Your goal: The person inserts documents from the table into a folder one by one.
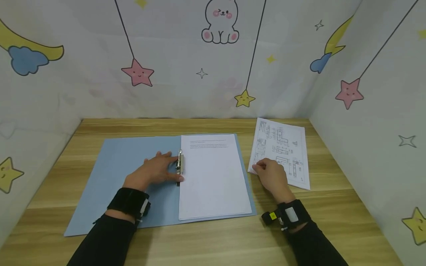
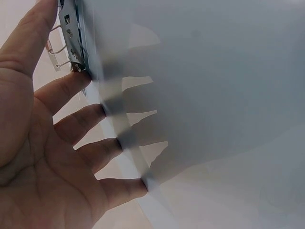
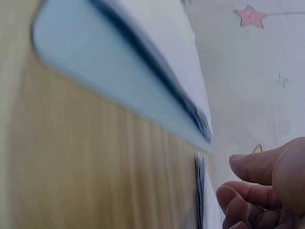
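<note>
While the left hand (image 1: pixel 154 170) lay spread over the blue folder (image 1: pixel 113 166), thumb and forefinger at the metal clip (image 1: pixel 180 166), white sheets (image 1: pixel 214 181) lay just right of it. The right hand (image 1: pixel 273 177) was loosely curled, thumb apart from fingers; beneath and beyond it lay printed drawings (image 1: pixel 286 144), contact impossible to tell.

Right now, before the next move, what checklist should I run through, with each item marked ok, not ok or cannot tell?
1. Blue folder open on the table: ok.
2. Left hand touching the metal clip: ok.
3. White pages lying on the folder's right side: ok.
4. Clip clamped on the pages: cannot tell.
5. Drawing sheets clear of the folder: ok.
6. Right hand gripping a sheet: not ok; none shows between thumb and fingers.
</note>
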`<state>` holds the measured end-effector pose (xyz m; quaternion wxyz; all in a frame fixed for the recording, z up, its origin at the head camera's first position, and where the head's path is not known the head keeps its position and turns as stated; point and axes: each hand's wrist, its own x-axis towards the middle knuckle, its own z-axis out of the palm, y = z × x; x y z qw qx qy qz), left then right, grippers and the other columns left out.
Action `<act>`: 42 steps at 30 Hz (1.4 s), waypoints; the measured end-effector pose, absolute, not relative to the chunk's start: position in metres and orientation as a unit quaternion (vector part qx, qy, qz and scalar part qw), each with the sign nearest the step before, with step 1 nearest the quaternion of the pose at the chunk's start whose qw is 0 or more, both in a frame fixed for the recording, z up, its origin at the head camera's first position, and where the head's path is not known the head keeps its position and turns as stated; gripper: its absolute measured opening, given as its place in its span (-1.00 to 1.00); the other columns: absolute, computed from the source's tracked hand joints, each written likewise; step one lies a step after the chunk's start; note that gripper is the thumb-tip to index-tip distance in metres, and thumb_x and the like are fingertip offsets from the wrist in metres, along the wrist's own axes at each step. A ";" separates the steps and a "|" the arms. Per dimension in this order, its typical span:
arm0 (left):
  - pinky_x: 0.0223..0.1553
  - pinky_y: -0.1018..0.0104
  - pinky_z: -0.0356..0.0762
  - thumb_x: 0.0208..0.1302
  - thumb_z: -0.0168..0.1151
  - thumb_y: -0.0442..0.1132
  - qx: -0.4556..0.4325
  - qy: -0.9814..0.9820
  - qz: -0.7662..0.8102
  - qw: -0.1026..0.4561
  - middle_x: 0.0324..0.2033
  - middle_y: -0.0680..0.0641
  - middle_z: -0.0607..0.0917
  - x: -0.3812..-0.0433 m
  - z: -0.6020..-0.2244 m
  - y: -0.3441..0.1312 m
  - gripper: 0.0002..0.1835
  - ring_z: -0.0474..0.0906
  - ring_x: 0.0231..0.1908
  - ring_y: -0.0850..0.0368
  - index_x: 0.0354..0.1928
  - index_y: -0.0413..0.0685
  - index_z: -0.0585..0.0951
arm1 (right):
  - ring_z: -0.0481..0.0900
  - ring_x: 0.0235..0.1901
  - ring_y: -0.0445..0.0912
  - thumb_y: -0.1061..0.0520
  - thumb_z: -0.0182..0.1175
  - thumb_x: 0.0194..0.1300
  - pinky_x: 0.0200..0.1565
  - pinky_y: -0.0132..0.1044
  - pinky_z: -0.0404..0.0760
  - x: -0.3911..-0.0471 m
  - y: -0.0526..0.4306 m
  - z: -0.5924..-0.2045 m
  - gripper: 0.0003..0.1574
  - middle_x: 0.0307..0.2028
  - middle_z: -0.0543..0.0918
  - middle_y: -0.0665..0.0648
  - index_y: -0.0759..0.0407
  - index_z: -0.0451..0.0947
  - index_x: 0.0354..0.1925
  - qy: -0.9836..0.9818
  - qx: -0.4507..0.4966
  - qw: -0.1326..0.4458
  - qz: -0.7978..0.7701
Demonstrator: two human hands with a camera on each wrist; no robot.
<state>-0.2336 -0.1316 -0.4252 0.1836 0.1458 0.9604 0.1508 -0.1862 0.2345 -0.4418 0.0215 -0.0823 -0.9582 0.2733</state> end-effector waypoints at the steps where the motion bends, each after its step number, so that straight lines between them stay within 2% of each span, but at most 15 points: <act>1: 0.11 -0.58 -0.16 -0.31 0.18 0.43 0.146 0.960 0.151 0.183 0.36 -0.27 0.12 -0.233 -0.425 -0.132 0.06 -0.17 0.30 -0.37 0.30 0.10 0.21 | 0.51 -0.51 -0.11 -0.13 0.09 0.15 -0.49 -0.24 0.45 -0.188 0.240 -0.442 -0.65 -0.39 0.69 0.11 0.08 0.58 -0.29 -0.959 -0.086 0.023 0.269; 9: 0.10 -0.58 -0.17 -0.32 0.18 0.44 0.146 0.960 0.155 0.182 0.36 -0.27 0.12 -0.234 -0.427 -0.133 0.07 -0.17 0.30 -0.37 0.30 0.09 0.21 | 0.50 -0.51 -0.04 -0.08 0.04 0.19 -0.56 -0.24 0.41 -0.193 0.283 -0.446 -0.62 -0.37 0.66 0.19 0.18 0.56 -0.24 -0.964 -0.138 0.028 0.227; 15: 0.11 -0.57 -0.17 -0.31 0.18 0.44 0.144 0.960 0.153 0.183 0.36 -0.27 0.11 -0.233 -0.427 -0.133 0.07 -0.18 0.31 -0.37 0.31 0.09 0.20 | 0.48 -0.48 0.02 -0.06 -0.01 0.22 -0.57 -0.19 0.36 -0.193 0.316 -0.444 -0.57 -0.35 0.64 0.26 0.26 0.53 -0.19 -0.965 -0.184 0.010 0.185; 19: 0.12 -0.57 -0.18 -0.30 0.18 0.43 0.143 0.960 0.155 0.185 0.36 -0.26 0.11 -0.232 -0.426 -0.133 0.06 -0.19 0.31 -0.36 0.31 0.09 0.19 | 0.47 -0.54 0.03 -0.06 -0.01 0.21 -0.64 -0.17 0.35 -0.190 0.336 -0.444 -0.54 -0.39 0.62 0.30 0.34 0.51 -0.23 -0.967 -0.200 0.004 0.158; 28: 0.12 -0.57 -0.19 -0.31 0.18 0.44 0.145 0.959 0.157 0.185 0.36 -0.27 0.10 -0.233 -0.429 -0.133 0.07 -0.20 0.31 -0.36 0.31 0.09 0.19 | 0.38 -0.69 -0.03 -0.40 0.11 -0.04 -0.72 -0.21 0.26 -0.187 0.365 -0.446 -0.27 -0.59 0.50 0.19 0.27 0.46 -0.42 -0.956 -0.252 -0.018 0.148; 31: 0.11 -0.57 -0.17 -0.30 0.18 0.42 0.144 0.960 0.156 0.182 0.36 -0.27 0.11 -0.233 -0.428 -0.133 0.06 -0.18 0.31 -0.36 0.31 0.08 0.20 | 0.42 -0.64 -0.01 -0.34 0.16 -0.04 -0.69 -0.20 0.30 -0.189 0.370 -0.446 -0.29 -0.51 0.56 0.24 0.31 0.50 -0.36 -0.951 -0.263 -0.017 0.159; 36: 0.11 -0.57 -0.17 -0.30 0.19 0.42 0.144 0.960 0.156 0.182 0.36 -0.28 0.12 -0.233 -0.427 -0.133 0.06 -0.18 0.31 -0.37 0.31 0.08 0.20 | 0.46 -0.44 0.07 -0.12 0.18 0.06 -0.53 -0.15 0.34 -0.193 0.375 -0.450 -0.43 -0.27 0.62 0.33 0.33 0.53 -0.16 -0.937 -0.291 -0.011 0.193; 39: 0.12 -0.57 -0.18 -0.31 0.18 0.43 0.144 0.960 0.157 0.180 0.36 -0.27 0.12 -0.233 -0.427 -0.132 0.06 -0.19 0.31 -0.36 0.31 0.09 0.20 | 0.44 -0.40 0.09 -0.07 0.16 0.10 -0.49 -0.14 0.32 -0.194 0.376 -0.451 -0.51 -0.28 0.61 0.32 0.31 0.55 -0.17 -0.934 -0.300 -0.002 0.193; 42: 0.12 -0.56 -0.19 -0.31 0.18 0.43 0.145 0.960 0.158 0.180 0.36 -0.26 0.11 -0.234 -0.428 -0.132 0.07 -0.19 0.31 -0.36 0.31 0.10 0.20 | 0.44 -0.44 0.07 -0.04 0.16 0.11 -0.51 -0.14 0.30 -0.191 0.376 -0.450 -0.56 -0.36 0.61 0.29 0.31 0.57 -0.21 -0.938 -0.295 0.015 0.183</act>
